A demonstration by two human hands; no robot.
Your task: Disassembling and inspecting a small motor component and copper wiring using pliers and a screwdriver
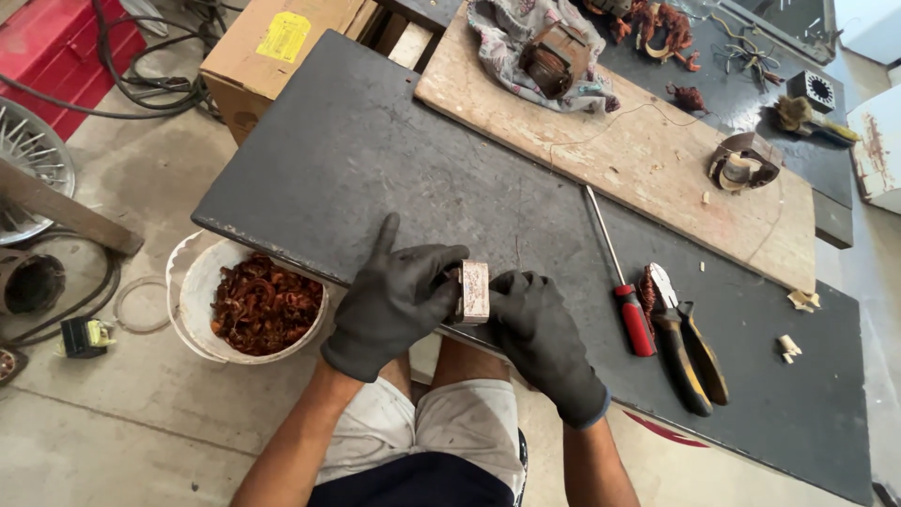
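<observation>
Both my hands wear black gloves and hold a small blocky metal part (473, 292), pale and worn on its face, at the near edge of the dark workbench (375, 160). My left hand (394, 299) grips its left side with the index finger stretched forward. From the right, my right hand (542, 336) clasps the same part. Much of the part is hidden by the gloves.
A red-handled screwdriver (621, 282) and pliers (683, 336) lie to the right. A wooden board (619, 150) carries a motor core on a cloth (552, 54) and a metal ring piece (743, 161). A white bucket of copper wire scrap (261, 302) stands on the floor at left, a cardboard box (272, 47) behind.
</observation>
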